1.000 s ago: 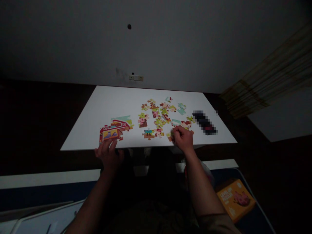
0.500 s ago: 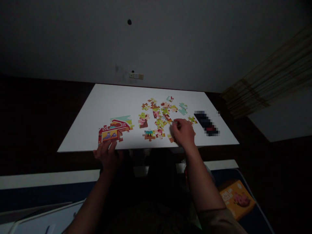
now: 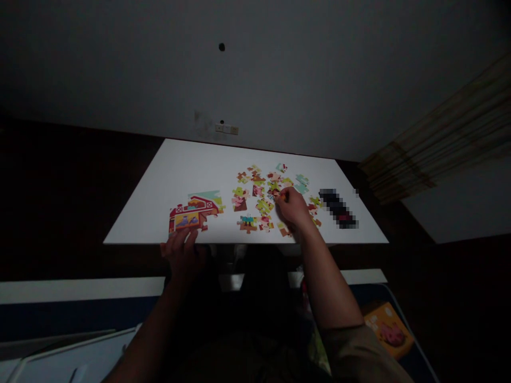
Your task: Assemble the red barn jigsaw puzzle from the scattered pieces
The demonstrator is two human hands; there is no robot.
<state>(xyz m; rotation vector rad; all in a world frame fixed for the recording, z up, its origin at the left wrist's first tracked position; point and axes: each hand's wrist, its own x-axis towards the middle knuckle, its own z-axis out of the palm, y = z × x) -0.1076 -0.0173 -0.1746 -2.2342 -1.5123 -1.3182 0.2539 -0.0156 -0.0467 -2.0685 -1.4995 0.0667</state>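
Observation:
A joined section of jigsaw puzzle [image 3: 195,210] with a red barn lies at the table's left front. My left hand [image 3: 182,249] rests at the table edge, fingers stretched over the section's lower border and touching it. Over the loose pieces, my right hand [image 3: 293,206] has its fingers pinched on a small puzzle piece [image 3: 283,196], mostly hidden by the fingers. Loose puzzle pieces [image 3: 240,198] lie scattered around the middle, some joined in small clusters. Beyond my right hand are pale blue-green pieces [image 3: 302,182]. Several more are partly covered by my right hand and wrist.
The white table [image 3: 139,213] faces a grey wall with sockets [image 3: 227,129]. A dark pixelated object [image 3: 338,208] lies at the table's right. Below, an orange box [image 3: 389,330] rests on a dark blue seat. A striped curtain [image 3: 407,154] hangs at right.
My right hand has moved a little up and left over the loose pieces, its fingers still pinched. My left hand stays on the barn section. The view has shifted slightly.

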